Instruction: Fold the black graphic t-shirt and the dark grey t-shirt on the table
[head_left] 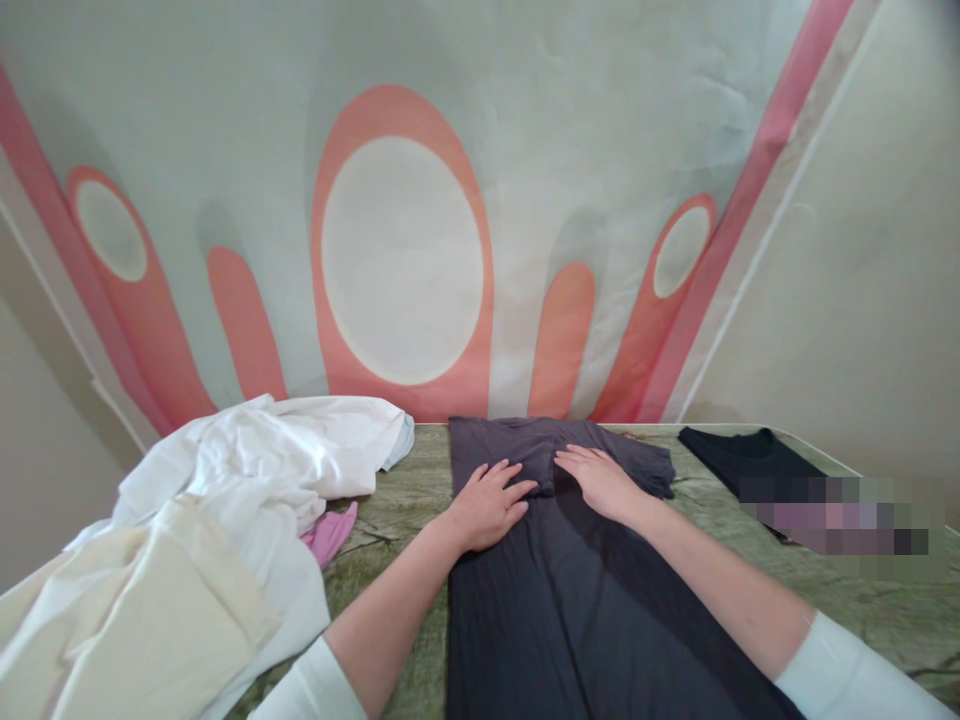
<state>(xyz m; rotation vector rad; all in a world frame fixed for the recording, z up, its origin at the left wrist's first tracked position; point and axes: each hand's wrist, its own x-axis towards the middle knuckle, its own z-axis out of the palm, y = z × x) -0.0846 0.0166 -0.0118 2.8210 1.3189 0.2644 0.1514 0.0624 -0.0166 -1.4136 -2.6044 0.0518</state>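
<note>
A dark grey garment (570,610) lies spread lengthwise on the green patterned table (409,490), folded in from its sides into a long strip. My left hand (487,505) lies flat on its left part, fingers spread and pointing toward the far end. My right hand (600,478) rests flat beside it on the garment's upper middle, fingers stretched toward the left hand. Both hands press on the cloth and hold nothing.
A heap of white and cream clothes (225,520) fills the table's left side, with a pink piece (330,533) poking out beneath it. A black folded garment (750,460) lies at the far right. A wall hanging with pink ovals (401,260) stands behind the table.
</note>
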